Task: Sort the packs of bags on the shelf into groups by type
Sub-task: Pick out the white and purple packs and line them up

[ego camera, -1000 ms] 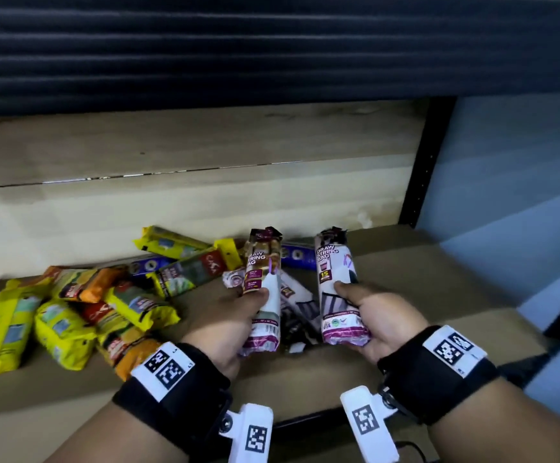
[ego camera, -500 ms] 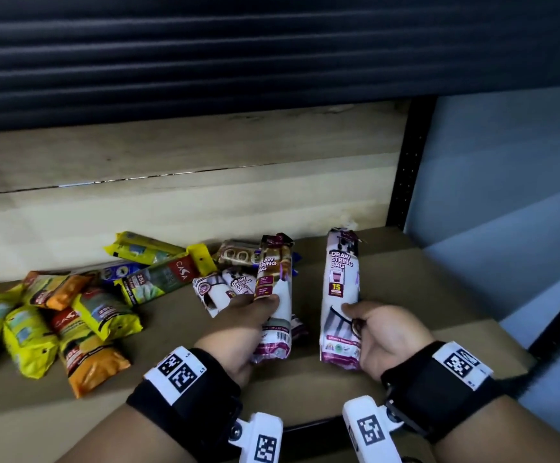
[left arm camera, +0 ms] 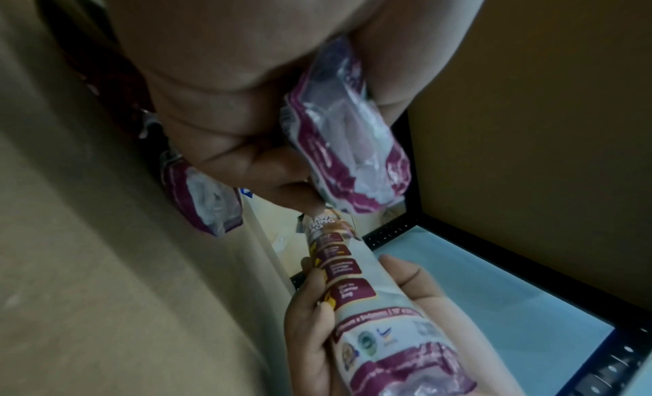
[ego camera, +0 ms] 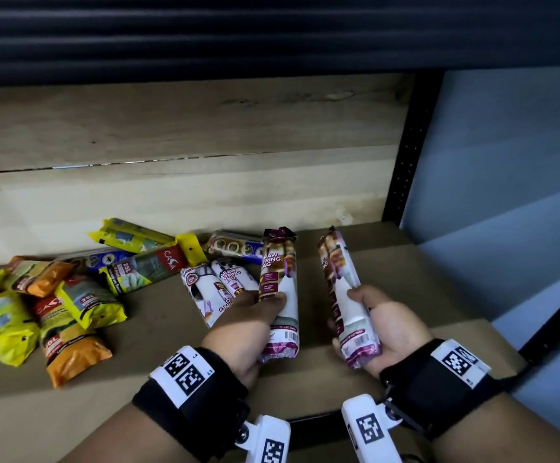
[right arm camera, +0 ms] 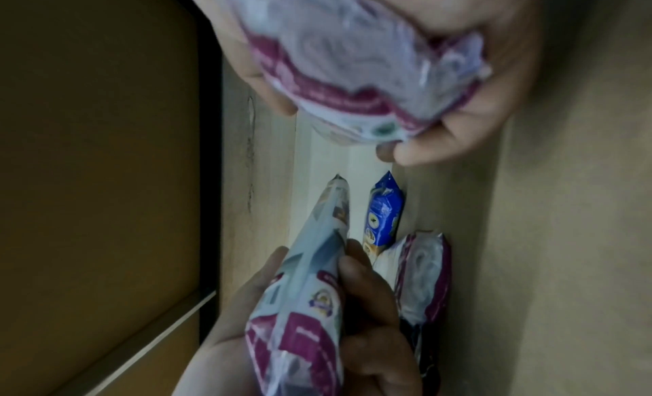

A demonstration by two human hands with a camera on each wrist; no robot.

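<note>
My left hand point(ego camera: 248, 320) grips a white-and-maroon draw string bag pack point(ego camera: 280, 285), held nearly upright above the shelf point(ego camera: 405, 262). A second pack of the same kind point(ego camera: 342, 295) is gripped by my right hand point(ego camera: 387, 324), a little to the right, label turned sideways. Two more white-and-maroon packs point(ego camera: 216, 289) lie on the shelf just left of my left hand. In the left wrist view the held pack point(left arm camera: 347, 140) sits under my curled fingers. In the right wrist view the other held pack point(right arm camera: 352, 67) is blurred.
Blue packs point(ego camera: 236, 250) lie at the back by the wooden wall. Yellow packs point(ego camera: 128, 233), a green Casa pack point(ego camera: 148, 269) and orange packs point(ego camera: 71, 345) are heaped at the left. A black upright post point(ego camera: 405, 162) bounds the shelf at the right.
Both hands lifted their packs off the pile. The right hand carried its pack rightward, away from the left one, and rolled it so the label faces sideways.
</note>
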